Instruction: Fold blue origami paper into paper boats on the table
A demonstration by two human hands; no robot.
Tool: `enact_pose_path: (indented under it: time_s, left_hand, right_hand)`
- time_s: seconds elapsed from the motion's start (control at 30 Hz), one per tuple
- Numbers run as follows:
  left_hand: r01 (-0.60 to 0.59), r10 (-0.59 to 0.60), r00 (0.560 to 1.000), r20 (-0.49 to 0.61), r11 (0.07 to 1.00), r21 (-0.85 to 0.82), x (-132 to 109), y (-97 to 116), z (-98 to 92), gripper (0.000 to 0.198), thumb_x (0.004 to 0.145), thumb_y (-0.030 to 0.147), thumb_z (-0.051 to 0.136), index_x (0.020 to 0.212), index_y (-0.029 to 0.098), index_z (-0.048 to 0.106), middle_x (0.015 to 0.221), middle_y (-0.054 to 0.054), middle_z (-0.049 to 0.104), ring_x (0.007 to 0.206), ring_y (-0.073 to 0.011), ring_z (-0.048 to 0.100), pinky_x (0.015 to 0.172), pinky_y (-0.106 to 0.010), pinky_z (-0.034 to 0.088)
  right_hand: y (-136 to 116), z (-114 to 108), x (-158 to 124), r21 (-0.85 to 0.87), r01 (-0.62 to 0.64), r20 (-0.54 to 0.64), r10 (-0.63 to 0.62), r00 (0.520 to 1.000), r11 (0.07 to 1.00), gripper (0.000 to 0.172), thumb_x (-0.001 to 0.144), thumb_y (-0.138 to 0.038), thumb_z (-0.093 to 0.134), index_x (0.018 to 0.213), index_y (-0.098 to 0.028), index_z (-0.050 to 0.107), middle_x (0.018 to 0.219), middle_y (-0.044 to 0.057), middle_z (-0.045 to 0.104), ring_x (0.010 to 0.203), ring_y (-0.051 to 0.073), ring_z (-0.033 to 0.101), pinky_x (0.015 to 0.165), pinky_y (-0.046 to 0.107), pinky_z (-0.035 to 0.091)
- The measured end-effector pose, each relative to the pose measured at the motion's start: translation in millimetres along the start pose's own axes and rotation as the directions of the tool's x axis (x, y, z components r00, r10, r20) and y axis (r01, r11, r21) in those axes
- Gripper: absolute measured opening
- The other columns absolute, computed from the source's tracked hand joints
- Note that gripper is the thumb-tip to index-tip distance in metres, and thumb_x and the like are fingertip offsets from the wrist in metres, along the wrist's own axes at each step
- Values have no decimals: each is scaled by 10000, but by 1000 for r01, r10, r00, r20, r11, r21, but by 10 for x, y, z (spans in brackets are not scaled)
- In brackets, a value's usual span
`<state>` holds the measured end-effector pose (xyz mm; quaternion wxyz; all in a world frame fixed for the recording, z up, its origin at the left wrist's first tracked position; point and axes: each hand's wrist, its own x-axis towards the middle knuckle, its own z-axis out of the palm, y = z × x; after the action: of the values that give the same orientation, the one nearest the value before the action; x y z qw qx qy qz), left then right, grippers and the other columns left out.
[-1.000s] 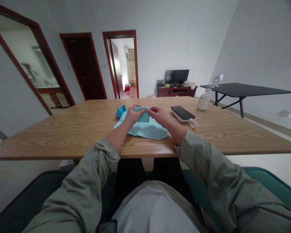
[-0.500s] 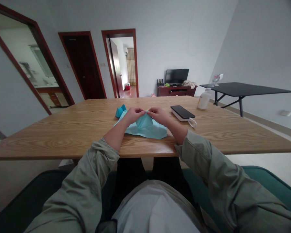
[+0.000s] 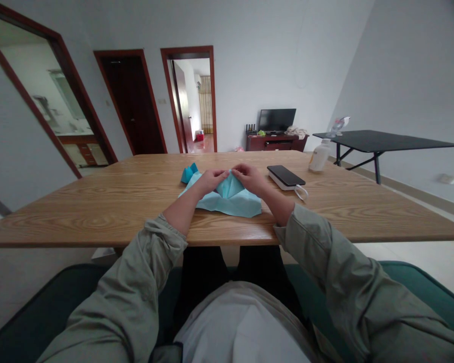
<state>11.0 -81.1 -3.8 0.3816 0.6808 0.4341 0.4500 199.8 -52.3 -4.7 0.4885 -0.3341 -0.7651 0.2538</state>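
Our left hand [image 3: 211, 181] and right hand [image 3: 249, 177] work close together at the middle of the wooden table [image 3: 98, 212], both half closed, fingers curled and pinching the light-blue paper sheet [image 3: 227, 205] that lies spread beneath them. Since a moment ago, the flat flap has risen into a standing peak [image 3: 230, 185] between our hands, so the sheet now carries a raised, tented fold. Just beyond our left hand sits a small folded blue paper piece [image 3: 188, 174]; beyond our right, a phone [image 3: 285, 175] rests on a white box [image 3: 282, 185].
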Motion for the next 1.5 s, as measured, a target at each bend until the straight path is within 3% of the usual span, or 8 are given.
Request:
enact_pose_path:
  time_s: [0.17, 0.47, 0.63, 0.87, 1.1, 1.2, 1.37, 1.5]
  left_hand:
    - [36, -32, 995, 92, 999, -36, 17, -80, 35, 454, 704, 479, 780, 1044, 182, 728, 702, -24, 654, 557, -140, 568, 493, -242, 470]
    - [44, -60, 995, -74, 979, -197, 99, -162, -78, 621, 704, 461, 790, 1238, 212, 596, 795, -31, 685, 523, -105, 575, 503, -224, 471]
    - [50, -88, 989, -118, 955, -293, 71, -100, -99, 671, 724, 369, 794, 1304, 177, 515, 795, -40, 673, 563, -112, 600, 522, -219, 486]
    - [1, -15, 999, -39, 939, -345, 29, -32, -89, 677, 787, 319, 731, 1393, 262, 434, 800, -8, 662, 645, -136, 650, 586, -264, 553]
    - [11, 32, 994, 107, 927, -374, -8, 7, -59, 544, 719, 171, 665, 1251, 200, 554, 900, -36, 669, 742, -174, 705, 686, -323, 583]
    - [-11, 41, 997, 70, 925, -381, -6, 6, -51, 589, 689, 166, 665, 1264, 204, 541, 893, -30, 661, 750, -169, 701, 709, -337, 586]
    - [-25, -2, 997, -76, 937, -349, 21, 0, -66, 664, 716, 230, 668, 1348, 265, 469, 887, -5, 636, 686, -144, 675, 650, -333, 600]
    - [-42, 20, 994, -110, 980, -196, 33, -4, -50, 558, 731, 371, 720, 1236, 187, 571, 941, -54, 660, 731, -178, 671, 557, -304, 586]
  right_hand:
    - [28, 61, -1, -49, -8, -23, 7, 1000, 999, 225, 788, -347, 618, 867, -148, 686, 801, 61, 699, 716, 165, 607, 647, 286, 469]
    - [-1, 99, -58, -146, 103, 94, -90, 992, 984, 310, 847, -249, 597, 1127, -198, 719, 1037, 61, 738, 884, 191, 650, 819, 337, 516]
    - [-14, 101, -55, 60, -59, 173, 47, 984, 996, 361, 818, -275, 643, 1160, -175, 701, 905, 46, 710, 662, 130, 583, 586, 256, 522]
    - [105, 73, 18, 257, -135, 14, 136, 991, 957, 351, 783, -372, 694, 1073, -174, 707, 853, 29, 688, 643, 109, 567, 517, 212, 505]
    - [128, 45, 53, 306, -139, -106, 179, 978, 942, 322, 789, -372, 683, 1032, -162, 700, 865, 41, 684, 661, 122, 596, 510, 227, 530]
    - [46, 53, 20, 280, -159, -49, 179, 983, 947, 367, 805, -333, 662, 1131, -165, 675, 872, 46, 681, 667, 124, 606, 520, 230, 548]
    - [-8, 83, -8, 263, -164, 26, 163, 986, 951, 643, 784, -276, 634, 1403, -217, 470, 997, 53, 688, 657, 126, 630, 522, 245, 545]
    - [54, 86, 11, 165, -66, 20, 63, 998, 984, 550, 731, -262, 629, 1274, -191, 569, 1035, 56, 698, 760, 153, 629, 606, 265, 529]
